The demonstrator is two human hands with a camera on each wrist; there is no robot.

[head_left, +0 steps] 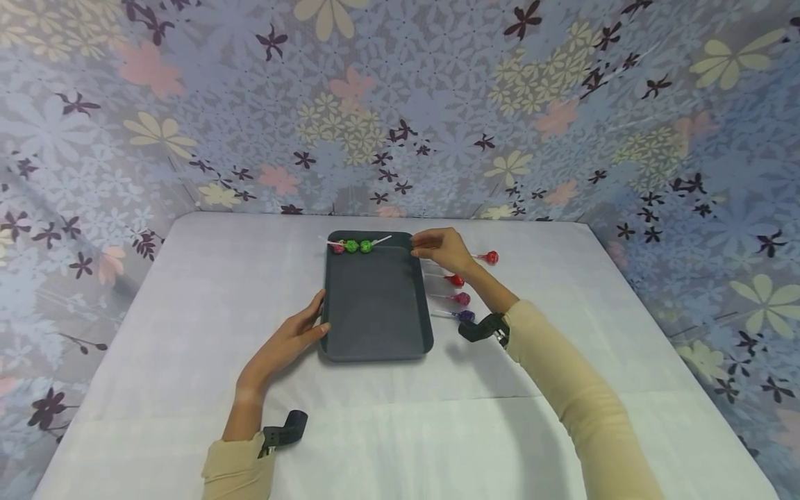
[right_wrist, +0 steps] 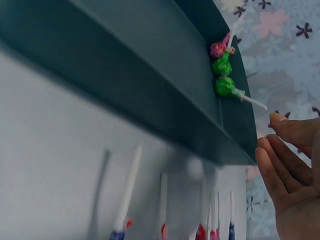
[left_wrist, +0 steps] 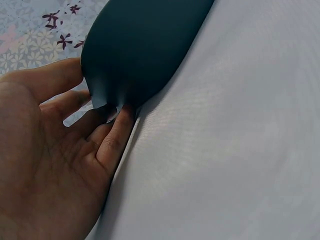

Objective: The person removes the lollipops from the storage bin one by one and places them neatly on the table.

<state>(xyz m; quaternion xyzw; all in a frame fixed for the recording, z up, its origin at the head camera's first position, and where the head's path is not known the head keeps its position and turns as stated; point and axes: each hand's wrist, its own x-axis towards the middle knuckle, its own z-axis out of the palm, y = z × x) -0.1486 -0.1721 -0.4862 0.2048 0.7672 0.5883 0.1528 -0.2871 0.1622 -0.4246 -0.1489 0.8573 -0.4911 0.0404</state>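
A dark grey tray lies on the white-covered table. My left hand grips its left side, the thumb at the rim and the other fingers against the outer wall; in the left wrist view these fingers reach under the tray's edge. My right hand is at the tray's far right corner, fingertips right at the rim, thumb apart from the fingers and nothing between them. Along the tray's far end lie a pink lollipop, a green lollipop and another green lollipop, its white stick pointing right.
Right of the tray, several lollipops lie in a column with sticks towards it: a red lollipop, another red one, a pink lollipop and a purple lollipop. Flower-patterned cloth hangs behind the table.
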